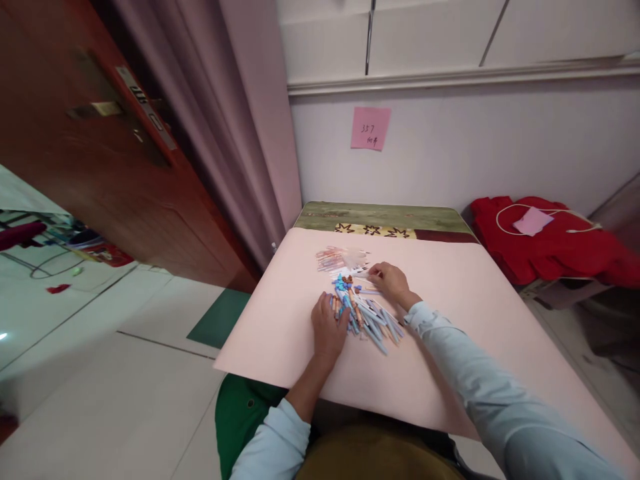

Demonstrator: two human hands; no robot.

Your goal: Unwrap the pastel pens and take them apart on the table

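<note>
A loose pile of pens [377, 323] in blue, white and orange-brown lies on the pale pink sheet, several of them topped with bright blue or brown figures [343, 283]. My left hand [330, 327] rests against the pile's left edge, thumb and fingers apart around a few pens. Just beyond the pile, my right hand [391, 281] is closed in a pinch at the end of a whitish slim pen; its tip is too small to make out fully. Farther back, a separate group of pinkish and clear slim pens [334, 259] lies side by side.
The pink sheet [450, 293] covers most of a table with a green wood-pattern top [385, 215]. Red cloth [530, 250] with a white cable and pink paper slips sits to the right. A wooden door [165, 200] and curtain stand left; a pink note [371, 129] is on the wall.
</note>
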